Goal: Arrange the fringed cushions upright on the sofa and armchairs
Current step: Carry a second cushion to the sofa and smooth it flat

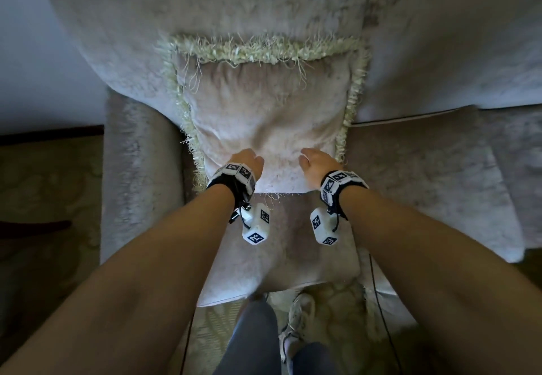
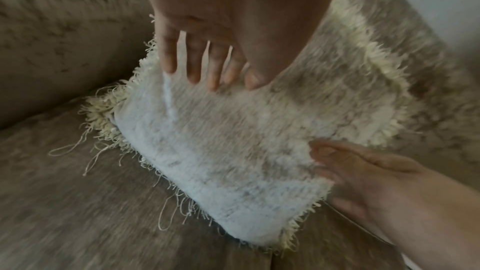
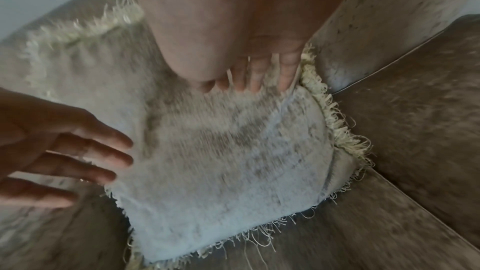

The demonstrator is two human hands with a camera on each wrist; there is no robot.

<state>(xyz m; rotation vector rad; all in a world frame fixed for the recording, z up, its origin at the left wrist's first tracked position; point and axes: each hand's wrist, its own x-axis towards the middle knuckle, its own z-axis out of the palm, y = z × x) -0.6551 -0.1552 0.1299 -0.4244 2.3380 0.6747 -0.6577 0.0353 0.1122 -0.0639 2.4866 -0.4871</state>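
Note:
A pale fringed cushion (image 1: 264, 110) stands upright on the sofa seat and leans against the backrest (image 1: 234, 8), beside the left armrest. My left hand (image 1: 247, 159) touches the lower left of its front face. In the left wrist view the left hand's fingers (image 2: 207, 69) lie straight with their tips on the cushion (image 2: 233, 141). My right hand (image 1: 315, 160) touches the lower right of the face. Its straight fingers (image 3: 259, 79) rest on the cushion (image 3: 221, 151) near the right fringe. Neither hand grips the fabric.
The armrest (image 1: 137, 169) rises just left of the cushion. The seat pad (image 1: 293, 251) runs toward me, and a second seat (image 1: 425, 169) lies to the right. Patterned carpet (image 1: 44, 184) covers the floor, where my shoe (image 1: 299, 316) stands beside a thin cable (image 1: 381, 301).

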